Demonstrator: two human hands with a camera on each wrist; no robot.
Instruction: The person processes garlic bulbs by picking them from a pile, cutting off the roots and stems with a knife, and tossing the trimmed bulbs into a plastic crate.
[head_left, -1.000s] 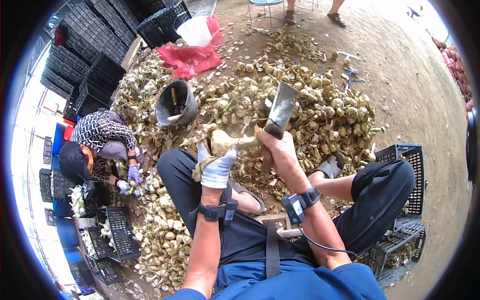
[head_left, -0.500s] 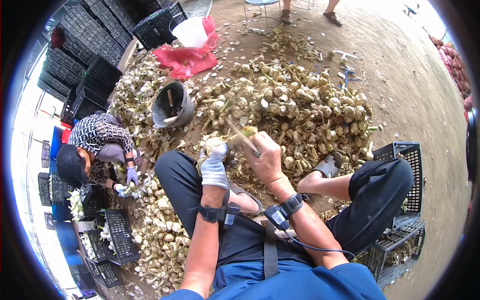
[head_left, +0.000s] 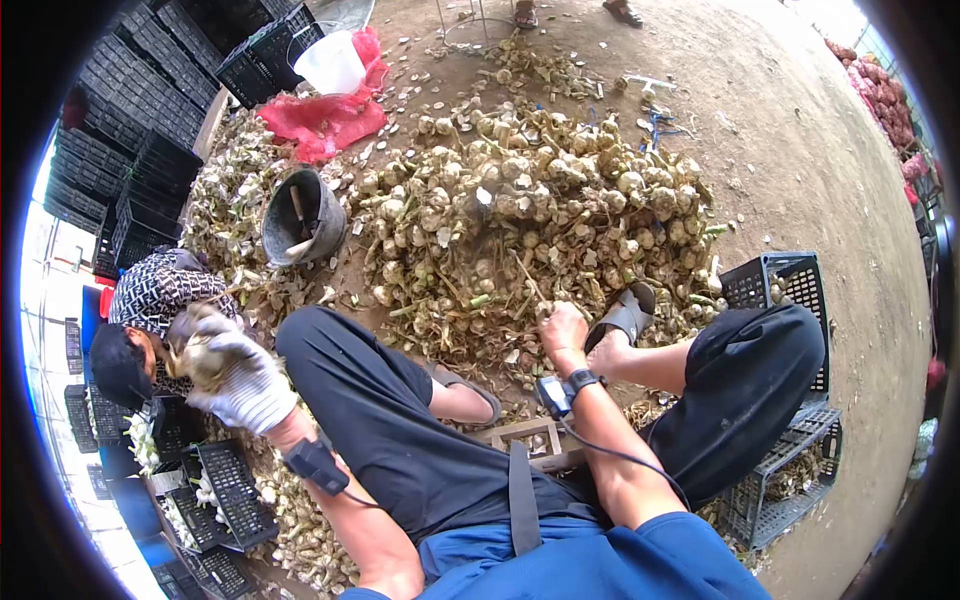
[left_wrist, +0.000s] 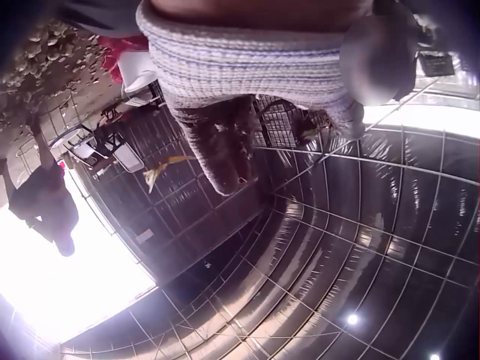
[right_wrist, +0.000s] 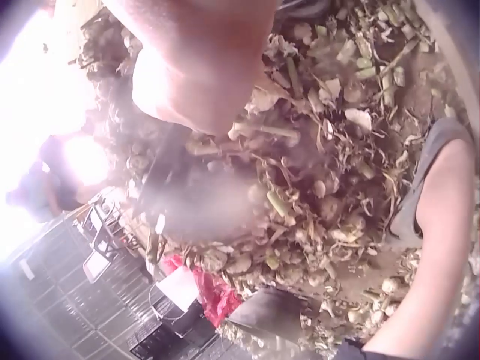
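Note:
My left hand [head_left: 235, 375], in a striped knit glove with brown soiled fingers, is out to the left in the head view, overlapping the other person. In the left wrist view, its gloved fingers [left_wrist: 217, 157] stretch out, with no bulb showing between them and the thumb. A yellowish dry leaf [left_wrist: 161, 172] shows beside them. My bare right hand [head_left: 563, 330] grips a broad-bladed cleaver [head_left: 530, 275], seen nearly edge-on over the heap of untrimmed garlic [head_left: 560, 190]. Its blade is blurred in the right wrist view.
A second pile of garlic bulbs [head_left: 310, 520] lies beside my left leg. A dark bucket [head_left: 330, 235] with tools in it stands ahead on the left. Another person [head_left: 165, 290] bends near black crates [head_left: 235, 490]. More crates [head_left: 780, 500] stand by my right leg.
Earlier my left hand held a garlic bulb by my knees while the cleaver met its stalk. The left hand has swung out left; the right hand has moved slightly right and lower with the cleaver.

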